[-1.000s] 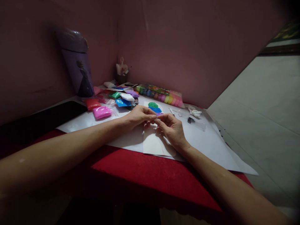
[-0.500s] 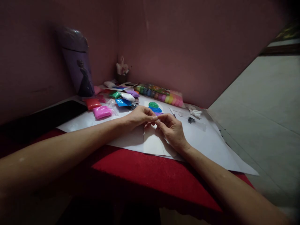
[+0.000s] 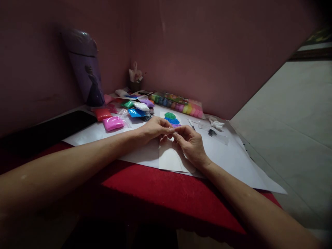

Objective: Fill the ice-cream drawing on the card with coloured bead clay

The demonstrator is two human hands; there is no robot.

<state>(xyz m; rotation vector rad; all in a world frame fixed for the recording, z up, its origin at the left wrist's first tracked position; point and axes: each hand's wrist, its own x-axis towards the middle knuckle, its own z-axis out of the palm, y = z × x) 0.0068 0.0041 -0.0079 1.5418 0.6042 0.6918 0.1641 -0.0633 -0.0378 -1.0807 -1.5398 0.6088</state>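
Above a white card, my left hand and my right hand meet at the fingertips. Both are closed in a pinch; whatever lies between the fingers is too small to make out. Just beyond the fingers, the card bears a green patch, a blue patch and some purple, partly covered by my hands. Right of them lies a thin tool, near a clear plastic piece with a black smear.
Packets of pink, red and blue material lie at the left. A long pack of colours rests by the wall. Crumpled white tissue is at the right, a dark flat object far left.
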